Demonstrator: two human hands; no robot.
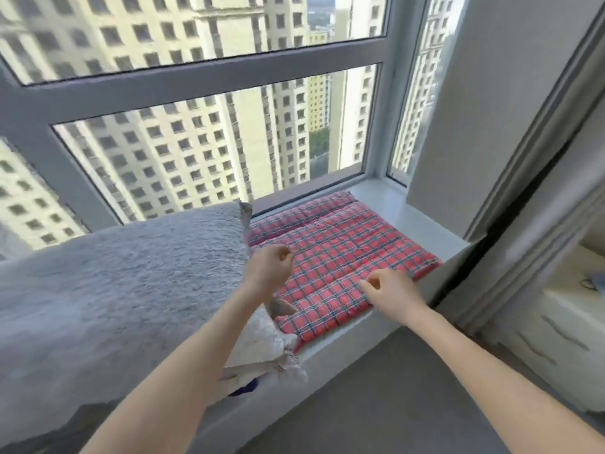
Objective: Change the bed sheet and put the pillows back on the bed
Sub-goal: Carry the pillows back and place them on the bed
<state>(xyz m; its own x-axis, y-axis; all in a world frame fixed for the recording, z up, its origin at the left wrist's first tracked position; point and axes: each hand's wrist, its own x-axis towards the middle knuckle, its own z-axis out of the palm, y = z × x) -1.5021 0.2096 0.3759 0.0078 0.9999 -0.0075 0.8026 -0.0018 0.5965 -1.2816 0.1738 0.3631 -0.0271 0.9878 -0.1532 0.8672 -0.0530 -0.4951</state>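
1. Left hand (271, 260) – fingers curled into a loose fist and holding nothing, poised over the near-left part of the plaid cushion (343, 244).
2. Right hand (389, 290) – fingers drawn in, knuckles low over the cushion's near edge. We cannot tell whether they nip the cloth or only hover.
3. Plaid cushion: red check, lying flat under and beyond both sets of fingers on the window sill (393, 208).
4. Grey fluffy pillow (131, 273): just left of the left fingers, lying along the sill, one corner sticking up beyond them.
5. Whitish bundle (262, 339): on the near side of the left fingers, tucked under the pillow's end and overhanging the sill. We cannot say whether it is a second pillow or bedding.
6. Window (196, 80) beyond the fingers; floor (393, 388) on their near side.

Step in hand, as we judge it: fetching the pillows from the sill, with no grasp made yet. The next move calls for the left hand to swing left and open wide, and for the right hand to join it, since the pillow is bulky and soft and wants both hands.

Hidden or unclear: neither bed nor sheet is in view, so we cannot judge how far the change has got. The pillow's left end is cut off, and the pale furniture far right of the fingers is only partly seen.
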